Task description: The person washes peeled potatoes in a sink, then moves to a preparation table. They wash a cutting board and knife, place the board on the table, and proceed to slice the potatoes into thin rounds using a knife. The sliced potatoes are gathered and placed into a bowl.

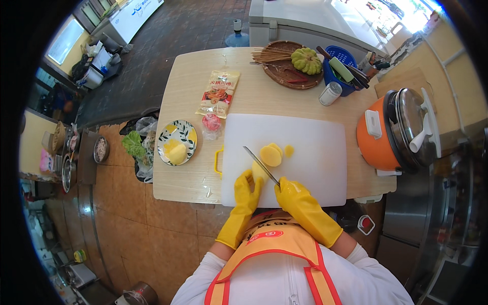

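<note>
My right hand (pixel 294 193), in a yellow rubber glove, grips a kitchen knife (pixel 260 164) whose blade slants up to the left. Under and beside that blade is a peeled potato (pixel 257 173), partly hidden. My left hand (pixel 247 191), gloved likewise, steadies the potato with fingers and thumb on it. A few round potato slices (pixel 271 155) lie overlapping just beyond the blade. One smaller slice (pixel 289 151) rests apart to their right. All of this is on a white cutting board (pixel 316 164) with a yellow handle (pixel 218 162) at its left side.
Left of the board, a patterned plate (pixel 185 129) bears another peeled potato (pixel 177 154). A food packet (pixel 219 93) and a pink wrapped item (pixel 211 122) lie nearby. At the right stands an orange cooker (pixel 373 148). Behind are a can (pixel 330 93), a wicker tray (pixel 278 78) and a blue basket (pixel 342 53).
</note>
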Demonstrator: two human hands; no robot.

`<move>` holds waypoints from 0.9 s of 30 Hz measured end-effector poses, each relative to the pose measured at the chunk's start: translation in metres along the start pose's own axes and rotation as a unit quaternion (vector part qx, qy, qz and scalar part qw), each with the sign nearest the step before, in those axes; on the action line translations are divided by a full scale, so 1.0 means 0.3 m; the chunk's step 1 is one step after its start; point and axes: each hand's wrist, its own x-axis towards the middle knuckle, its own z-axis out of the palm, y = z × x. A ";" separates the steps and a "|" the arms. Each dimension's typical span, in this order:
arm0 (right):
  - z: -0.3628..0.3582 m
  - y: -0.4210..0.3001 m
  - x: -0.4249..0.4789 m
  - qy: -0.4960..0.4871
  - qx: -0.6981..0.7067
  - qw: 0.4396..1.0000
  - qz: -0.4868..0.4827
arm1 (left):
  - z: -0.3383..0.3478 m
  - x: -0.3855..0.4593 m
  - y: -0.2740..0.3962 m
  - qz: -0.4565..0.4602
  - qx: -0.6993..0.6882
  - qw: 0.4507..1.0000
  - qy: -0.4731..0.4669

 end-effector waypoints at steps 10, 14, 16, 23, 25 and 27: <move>-0.024 -0.049 -0.028 -0.027 -0.001 0.999 0.025 | 0.010 -0.007 -0.040 0.010 0.043 0.999 0.009; 0.028 -0.022 -0.017 0.033 -0.037 0.999 -0.006 | 0.010 -0.008 -0.063 0.032 0.086 0.996 0.007; 0.102 0.033 0.003 0.100 -0.062 0.992 -0.041 | 0.016 -0.007 -0.037 0.037 0.091 0.995 0.006; 0.091 -0.007 -0.015 0.081 -0.111 0.990 -0.030 | 0.019 -0.005 -0.017 0.054 0.117 0.992 0.006; 0.080 -0.026 0.001 0.042 -0.080 0.996 0.001 | 0.016 -0.009 -0.013 0.053 0.127 0.990 0.017; 0.135 -0.002 0.053 0.016 -0.089 0.995 0.033 | 0.005 -0.008 -0.037 0.035 0.144 0.989 -0.010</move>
